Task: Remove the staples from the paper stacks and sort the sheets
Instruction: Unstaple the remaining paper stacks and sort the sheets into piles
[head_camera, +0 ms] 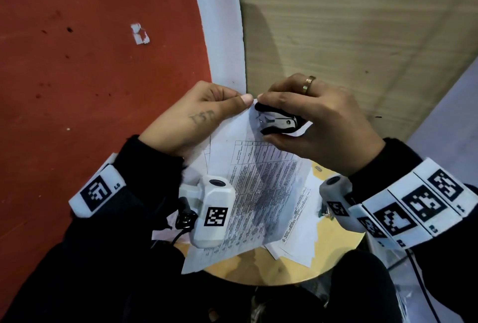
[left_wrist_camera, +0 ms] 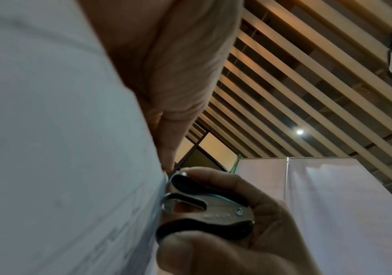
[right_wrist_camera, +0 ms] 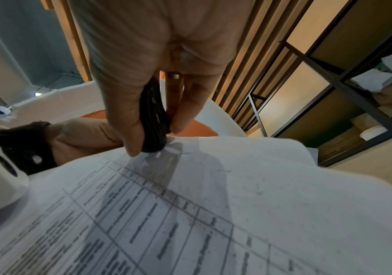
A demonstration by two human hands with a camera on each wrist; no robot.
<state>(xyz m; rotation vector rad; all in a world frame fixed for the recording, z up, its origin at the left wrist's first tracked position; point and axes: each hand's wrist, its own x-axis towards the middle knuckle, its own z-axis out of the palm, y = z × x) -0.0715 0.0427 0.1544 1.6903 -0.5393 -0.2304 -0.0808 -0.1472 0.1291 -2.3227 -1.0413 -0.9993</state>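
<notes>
A stapled stack of printed sheets (head_camera: 258, 183) with tables of text is lifted at its far corner above a round wooden stool (head_camera: 271, 271). My left hand (head_camera: 207, 110) pinches that top corner between thumb and fingers. My right hand (head_camera: 310, 120) grips a black and metal staple remover (head_camera: 276, 122), whose claws sit at the same corner of the stack. The remover (left_wrist_camera: 204, 210) shows closely in the left wrist view, its metal claws against the paper edge (left_wrist_camera: 162, 186). In the right wrist view the remover (right_wrist_camera: 154, 121) sits between thumb and fingers above the sheets (right_wrist_camera: 213, 204).
More loose sheets (head_camera: 302, 221) lie on the stool under the held stack. A small staple-like bit (head_camera: 317, 168) rests on the stool's right side. The floor is red (head_camera: 90, 64) to the left, with a white band and a beige wooden panel (head_camera: 336, 25) behind.
</notes>
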